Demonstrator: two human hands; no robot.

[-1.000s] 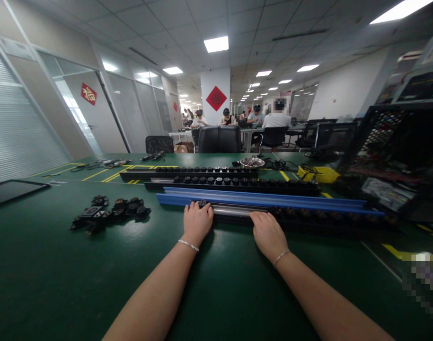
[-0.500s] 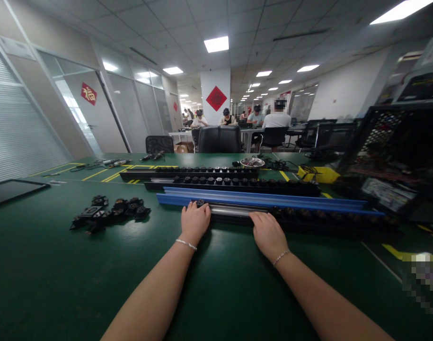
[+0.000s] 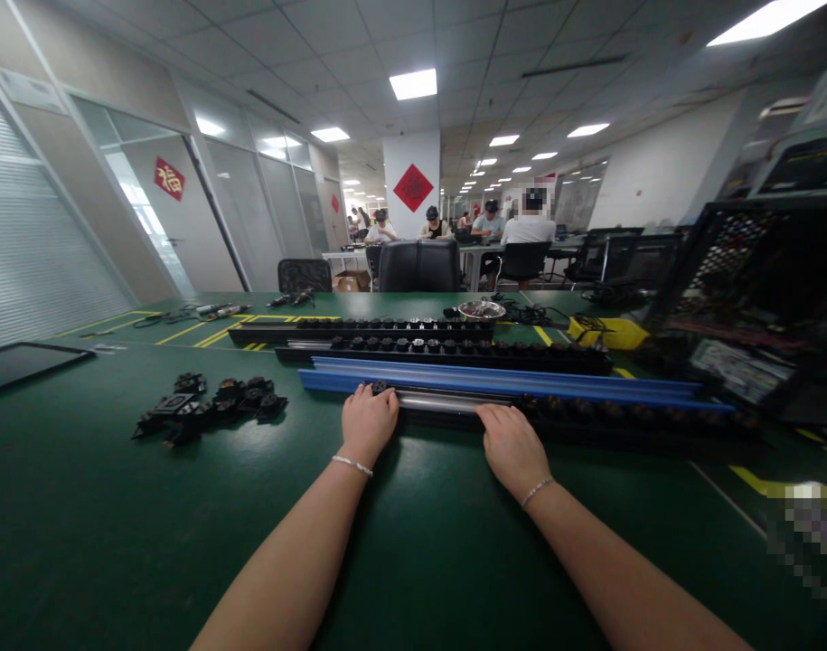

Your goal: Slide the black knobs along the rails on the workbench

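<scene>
My left hand (image 3: pixel 371 420) is closed round a small black part (image 3: pixel 379 387) at the left end of the nearest black rail (image 3: pixel 446 419). A bare silvery strip (image 3: pixel 440 402) runs along that rail between my hands. My right hand (image 3: pixel 514 443) rests with its fingers together on the rail's near edge; its fingertips press against it. Right of it, a row of black parts (image 3: pixel 609 411) sits on the rail. Just behind lies a long blue rail (image 3: pixel 494 375). Several loose black parts (image 3: pixel 175 407) lie in a pile to the left.
Two more black rails (image 3: pixel 284 354) with rows of parts lie farther back. Beyond them are a metal dish (image 3: pixel 482 310) and a yellow tray (image 3: pixel 613 334). Dark equipment (image 3: pixel 758 289) stands at the right. A flat black frame (image 3: pixel 33 366) lies far left. People sit at distant tables.
My left hand has shifted slightly left along the rail with the small black part. My right hand has stayed in place.
</scene>
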